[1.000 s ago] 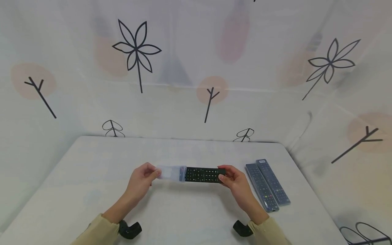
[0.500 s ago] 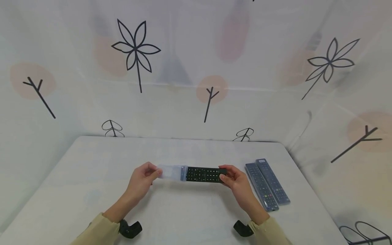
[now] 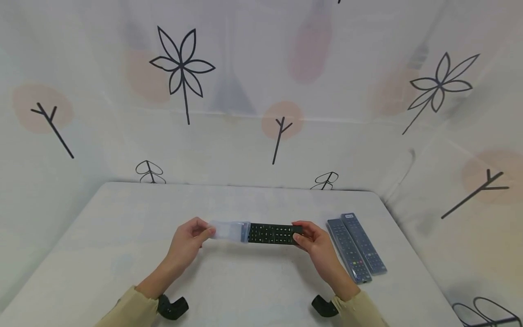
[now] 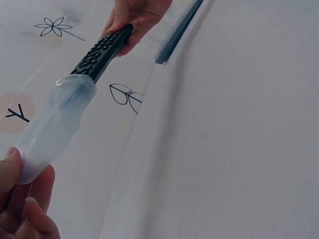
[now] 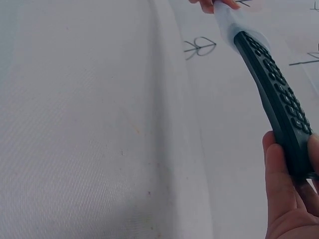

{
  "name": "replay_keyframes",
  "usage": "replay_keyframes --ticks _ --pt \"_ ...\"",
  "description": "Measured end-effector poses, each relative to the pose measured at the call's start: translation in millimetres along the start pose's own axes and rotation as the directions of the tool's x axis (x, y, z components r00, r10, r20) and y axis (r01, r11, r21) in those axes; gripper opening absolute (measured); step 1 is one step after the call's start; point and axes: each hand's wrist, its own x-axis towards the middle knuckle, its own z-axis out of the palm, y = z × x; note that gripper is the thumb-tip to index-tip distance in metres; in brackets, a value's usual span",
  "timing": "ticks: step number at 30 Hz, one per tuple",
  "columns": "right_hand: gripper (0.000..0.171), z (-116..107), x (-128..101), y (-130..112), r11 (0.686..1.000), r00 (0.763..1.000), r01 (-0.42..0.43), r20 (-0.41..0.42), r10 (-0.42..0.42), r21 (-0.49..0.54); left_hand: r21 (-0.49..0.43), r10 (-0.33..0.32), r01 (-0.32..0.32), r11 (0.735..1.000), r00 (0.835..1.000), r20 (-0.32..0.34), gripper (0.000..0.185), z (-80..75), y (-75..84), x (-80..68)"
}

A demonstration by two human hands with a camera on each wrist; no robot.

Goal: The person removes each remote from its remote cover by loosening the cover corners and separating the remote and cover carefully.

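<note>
I see the remote [image 3: 273, 234] held over the middle of the table [image 3: 102, 254], between my two hands. Its left end sits in the cover [image 3: 229, 230]. Two more remotes [image 3: 356, 247] lie side by side on the table, just right of my right hand [image 3: 314, 243].

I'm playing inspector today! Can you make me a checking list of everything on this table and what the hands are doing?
Surface: white table, cloth-covered.
Job's things: black remote held above the table, one end inside a clear sleeve.
Clutter: two wrapped remotes lying side by side at the right.
Grippers: left hand pinches the sleeve's end; right hand grips the remote's bare end.
Cables: nothing seen.
Surroundings: white backdrop with drawn flowers and twigs.
</note>
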Motion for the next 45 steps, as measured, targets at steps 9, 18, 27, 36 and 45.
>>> replay_keyframes --ticks 9,18,27,36,45 --pt "0.037 0 0 3 1.0 1.0 0.009 -0.006 -0.009 -0.007 -0.007 0.0 0.0 1.0 1.0 -0.005 0.017 1.5 0.2 -1.7" --pt "0.037 -1 -1 5 1.0 1.0 0.026 0.0 -0.026 -0.008 -0.001 0.031 -0.031 1.0 0.999 -0.007 0.011 0.5 -2.0 0.7" --pt "0.036 -2 0 4 1.0 1.0 0.018 0.008 -0.018 -0.008 0.002 0.02 -0.019 1.0 1.0 -0.013 0.014 -2.7 2.0 -0.6" --pt "0.037 -1 -2 2 1.0 1.0 0.012 -0.016 -0.012 0.024 0.024 0.036 -0.036 0.999 0.999 -0.027 0.013 -5.5 3.0 0.7" --pt "0.036 -2 -1 3 1.0 1.0 -0.002 -0.029 0.002 -0.001 0.062 0.059 -0.059 0.996 0.998 -0.002 0.011 -11.0 5.4 5.4"
